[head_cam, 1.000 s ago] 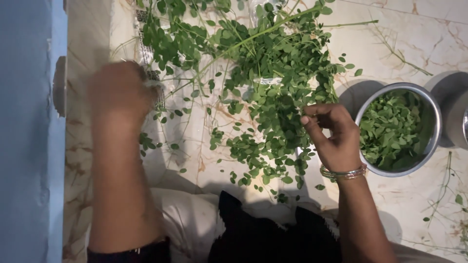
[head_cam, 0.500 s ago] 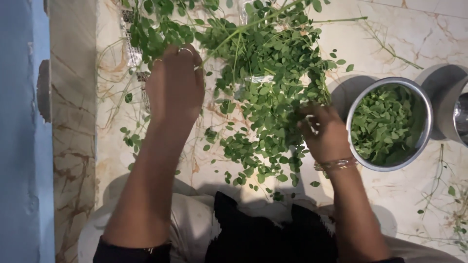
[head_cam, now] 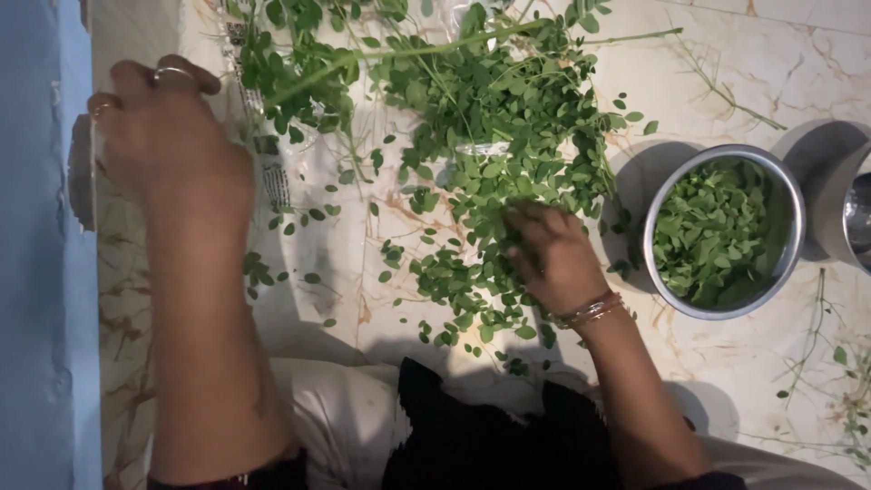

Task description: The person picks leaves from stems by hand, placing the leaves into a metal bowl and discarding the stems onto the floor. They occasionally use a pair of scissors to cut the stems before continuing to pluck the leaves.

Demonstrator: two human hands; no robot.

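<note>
A heap of small green leaves on thin stems (head_cam: 490, 154) lies spread over the pale marble floor (head_cam: 744, 54). My right hand (head_cam: 555, 259), with bangles on the wrist, rests on the near side of the heap, its fingers curled into the leaves. My left hand (head_cam: 168, 136), wearing rings, is raised at the far left, seen from the back with bent fingers. It is close to the thick end of a long green stem (head_cam: 399, 53). Whether it grips that stem is hidden.
A steel bowl (head_cam: 791, 195) half full of picked leaves stands right of the heap. Another steel vessel (head_cam: 857, 222) shows at the right edge. Bare stems (head_cam: 726, 86) lie scattered on the floor. A blue wall (head_cam: 36, 272) runs along the left. My lap (head_cam: 435, 436) is below.
My left hand has swung from the top of the heap out to the far left. My right hand stayed on the near part of the heap and sank its fingers into the leaves.
</note>
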